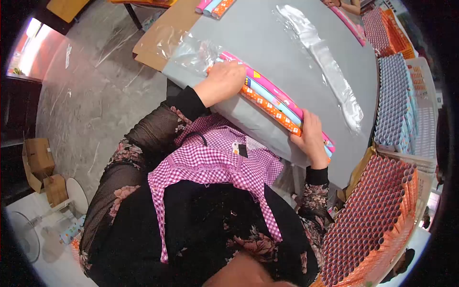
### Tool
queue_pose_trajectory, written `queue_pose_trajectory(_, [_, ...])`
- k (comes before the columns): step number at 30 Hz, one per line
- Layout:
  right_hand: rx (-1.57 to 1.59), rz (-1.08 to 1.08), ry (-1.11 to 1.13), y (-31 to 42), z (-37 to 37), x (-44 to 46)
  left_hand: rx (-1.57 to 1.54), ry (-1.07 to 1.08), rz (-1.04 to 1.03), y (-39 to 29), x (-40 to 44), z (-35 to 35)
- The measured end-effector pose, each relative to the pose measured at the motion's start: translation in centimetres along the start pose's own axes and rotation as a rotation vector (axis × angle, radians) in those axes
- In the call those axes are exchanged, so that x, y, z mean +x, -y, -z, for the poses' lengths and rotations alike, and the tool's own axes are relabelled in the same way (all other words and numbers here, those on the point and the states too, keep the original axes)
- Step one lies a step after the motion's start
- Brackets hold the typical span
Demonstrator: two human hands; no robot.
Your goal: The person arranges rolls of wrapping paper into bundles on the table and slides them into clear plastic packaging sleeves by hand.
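Three rolls of wrapping paper, a pink roll (277, 92), a light blue roll (270, 99) and an orange roll (267, 106), lie side by side along the near edge of the table. My left hand (227, 80) is closed over the bundle near its left end. Toward the other end, my right hand (311, 136) grips the same rolls, fingers over the top and thumb on the near side. A crinkled clear plastic sleeve (193, 51) spreads out beyond my left hand, at the rolls' left end. How far it covers the rolls I cannot tell.
Flat clear plastic sleeves (320, 55) lie on the grey table (258, 33). Another set of rolls (214, 6) is at the far edge, near cardboard (160, 36). Crates of orange rolls (370, 215) and blue rolls (394, 98) stand right. Another person's hand (332, 3) shows at top right.
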State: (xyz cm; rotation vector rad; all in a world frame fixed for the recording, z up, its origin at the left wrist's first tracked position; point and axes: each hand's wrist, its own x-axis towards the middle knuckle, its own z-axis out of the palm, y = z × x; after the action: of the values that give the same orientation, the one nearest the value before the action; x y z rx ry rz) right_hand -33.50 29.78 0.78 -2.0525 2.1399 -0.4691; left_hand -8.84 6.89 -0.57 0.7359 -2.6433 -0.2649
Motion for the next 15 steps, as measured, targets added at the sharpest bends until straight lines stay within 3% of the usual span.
queue_pose_trajectory(6, [-0.006,-0.033,0.033,0.4,-0.1,0.1,-0.040,0.077,0.096,-0.7,0.9,-0.3])
queue_pose_trajectory(8, [0.004,-0.010,0.005,0.9,-0.1,0.5,-0.048,-0.082,0.012,-0.9,1.1,-0.8])
queue_pose_trajectory(11, [0.006,0.008,-0.022,1.4,-0.4,0.9,-0.087,0.037,0.019,-3.2,1.7,-0.4])
queue_pose_trajectory(12, [0.009,0.017,-0.044,1.8,-0.7,1.1,-0.110,-0.098,-0.076,-3.2,1.5,-1.5])
queue_pose_trajectory(15, [-0.004,0.017,-0.022,2.9,-1.4,2.3,-0.190,-0.097,-0.129,-4.8,1.4,-2.3])
